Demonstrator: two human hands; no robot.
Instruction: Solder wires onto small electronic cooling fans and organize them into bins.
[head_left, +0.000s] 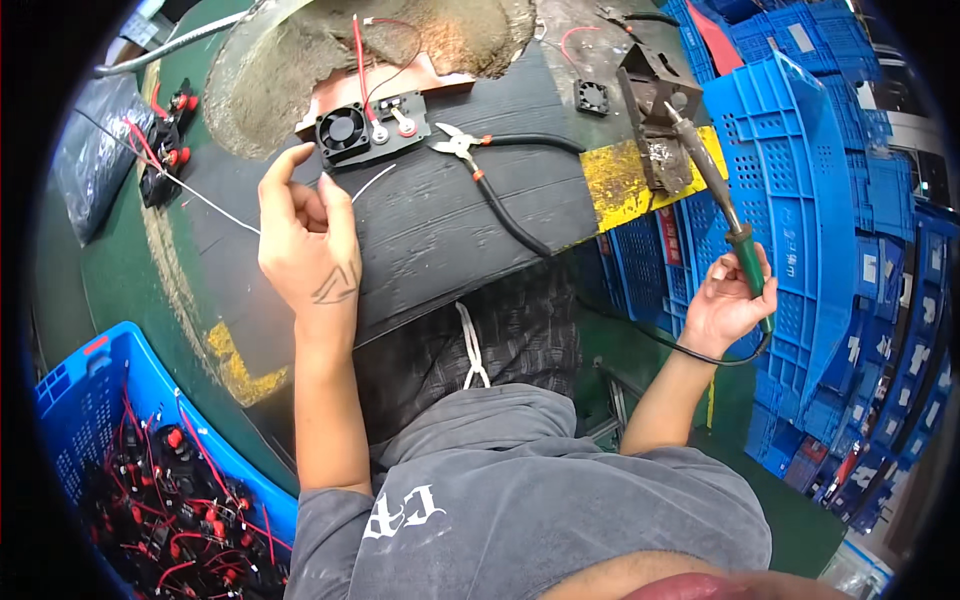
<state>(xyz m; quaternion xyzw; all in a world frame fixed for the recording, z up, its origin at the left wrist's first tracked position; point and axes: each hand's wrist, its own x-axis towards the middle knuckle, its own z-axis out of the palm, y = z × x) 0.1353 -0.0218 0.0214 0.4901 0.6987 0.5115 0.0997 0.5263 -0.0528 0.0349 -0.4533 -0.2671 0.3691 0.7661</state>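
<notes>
My right hand (pixel 728 300) is wrapped round the green handle of a soldering iron (pixel 715 185). The iron's tip points up and left, beside a worn metal stand (pixel 660 90) at the table's right edge. A thin, silvery solder wire (pixel 225 213) runs into my left hand (pixel 310 235) and comes out on its right side. That hand's fingers are curled, with thumb and forefinger close to a small black fan (pixel 343 130). The fan sits on a black board (pixel 385 145) with two ring terminals and a red wire attached. Cutting pliers (pixel 462 147) with black handles lie open just right of the board.
A blue crate (pixel 125 345) of red-wired black parts stands at lower left. More wired parts (pixel 165 150) and a plastic bag (pixel 95 165) lie at far left. A loose fan (pixel 592 97) rests near the stand. Blue crates (pixel 790 200) rise along the right.
</notes>
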